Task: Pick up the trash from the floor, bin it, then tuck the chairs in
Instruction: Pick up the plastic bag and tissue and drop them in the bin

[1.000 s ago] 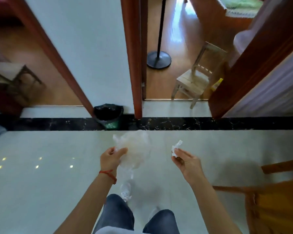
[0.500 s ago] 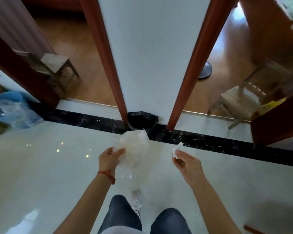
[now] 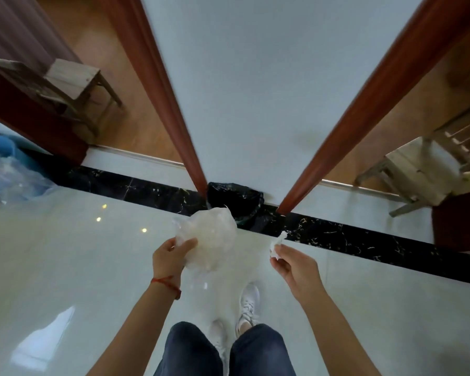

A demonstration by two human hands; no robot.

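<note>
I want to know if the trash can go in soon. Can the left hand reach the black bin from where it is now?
Probably yes. The left hand grips the crumpled plastic, and the black-lined bin stands open against the wall just ahead. Only bare floor shows in between, though a step or lean forward may be needed.
</note>
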